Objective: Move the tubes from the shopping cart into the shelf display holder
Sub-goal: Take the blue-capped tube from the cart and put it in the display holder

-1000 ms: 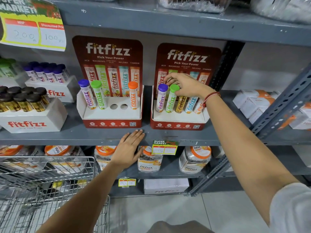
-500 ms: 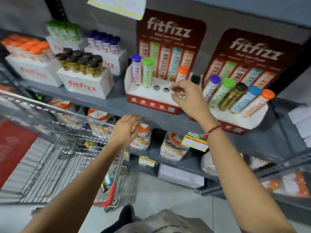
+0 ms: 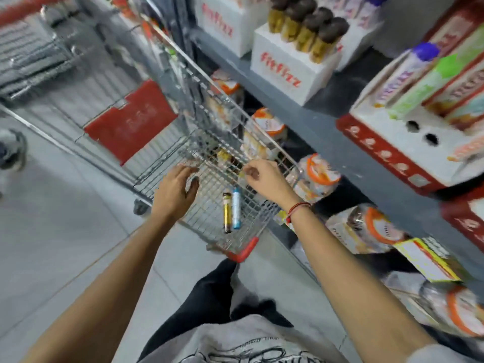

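Now reaching into shopping cart (image 3: 262, 150) for brown tube (image 3: 227, 212) and blue tube (image 3: 236, 208); left hand (image 3: 175, 191) and right hand (image 3: 264, 178) apart, empty, fingers loosely curled; two holder (image 3: 392, 142) holes vacant.

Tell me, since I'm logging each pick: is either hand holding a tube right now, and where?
Neither: left hand and right hand are empty above the cart; two tubes lie untouched inside.

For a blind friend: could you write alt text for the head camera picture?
Both hands, left and right, reach empty over a wire cart holding two tubes. A shelf with a holder stands to the right.
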`<move>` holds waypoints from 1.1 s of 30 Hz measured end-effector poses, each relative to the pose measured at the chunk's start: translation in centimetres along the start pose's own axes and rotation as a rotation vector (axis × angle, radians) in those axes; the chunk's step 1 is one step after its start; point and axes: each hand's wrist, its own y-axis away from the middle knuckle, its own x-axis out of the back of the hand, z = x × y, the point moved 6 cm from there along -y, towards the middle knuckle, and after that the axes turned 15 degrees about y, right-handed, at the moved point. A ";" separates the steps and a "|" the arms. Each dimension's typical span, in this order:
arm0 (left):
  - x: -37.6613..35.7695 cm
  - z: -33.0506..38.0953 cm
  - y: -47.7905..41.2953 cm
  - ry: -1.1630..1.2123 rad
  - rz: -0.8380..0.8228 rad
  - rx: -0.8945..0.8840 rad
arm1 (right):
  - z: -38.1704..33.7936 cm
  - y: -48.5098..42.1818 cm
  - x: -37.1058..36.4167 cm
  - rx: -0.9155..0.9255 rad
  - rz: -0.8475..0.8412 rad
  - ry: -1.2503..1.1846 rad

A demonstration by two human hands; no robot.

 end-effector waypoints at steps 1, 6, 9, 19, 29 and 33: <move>0.3 -1.0 0.4 -0.006 0.014 0.037 | 0.0 -0.7 -1.8 -0.008 -0.056 -0.003; -0.7 -3.9 1.6 -0.035 -0.017 0.134 | 1.6 -3.2 -10.1 -0.106 -0.240 0.030; -2.1 -4.7 1.7 -0.087 -0.047 0.145 | 4.0 -4.5 -13.9 -0.237 -0.286 0.063; -3.4 -6.0 1.4 -0.217 -0.025 0.143 | 8.7 -8.9 -21.1 -0.474 -0.304 0.126; -3.2 -5.6 1.5 -0.210 0.042 0.113 | 9.8 -10.6 -22.9 -0.472 -0.314 0.164; -3.0 -5.4 1.4 -0.211 0.046 0.130 | 9.8 -9.9 -21.0 -0.496 -0.272 0.108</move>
